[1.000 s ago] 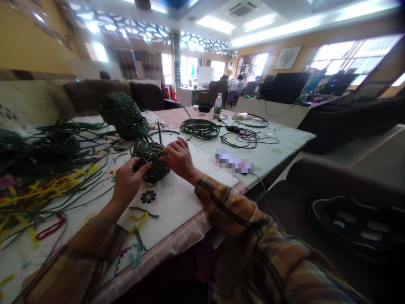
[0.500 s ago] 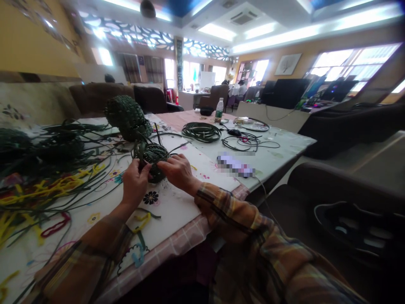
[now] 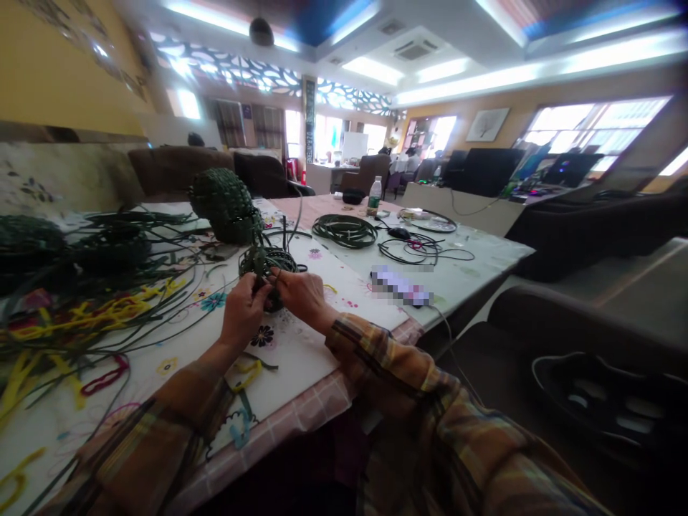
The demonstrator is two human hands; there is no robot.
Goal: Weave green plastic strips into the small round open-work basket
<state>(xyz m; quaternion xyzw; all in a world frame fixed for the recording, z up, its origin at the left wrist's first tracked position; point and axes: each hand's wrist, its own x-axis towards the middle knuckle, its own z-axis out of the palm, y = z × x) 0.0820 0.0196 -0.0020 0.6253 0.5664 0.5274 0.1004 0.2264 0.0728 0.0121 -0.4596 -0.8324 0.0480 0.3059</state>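
Both hands are on a small dark green woven piece made of flat strips, near the table's front edge. Thumb and fingers of my left hand pinch its near left side. My right hand is closed at its right side, gripping a green strip there; the fingertips are partly hidden. Loose strip ends stick up and out from the piece. Right behind it stands a larger woven green form, rounded at the top.
Left lie green strips, yellow strips and more woven pieces. Further back are a coil of strips, a bottle and a mouse. A blurred-out rectangular thing with a cord lies right. An armchair stands beside the table.
My right hand has drawn closer to my left at the woven piece. The piece has turned slightly, and its loose strips point differently. The whole view has shifted a little.
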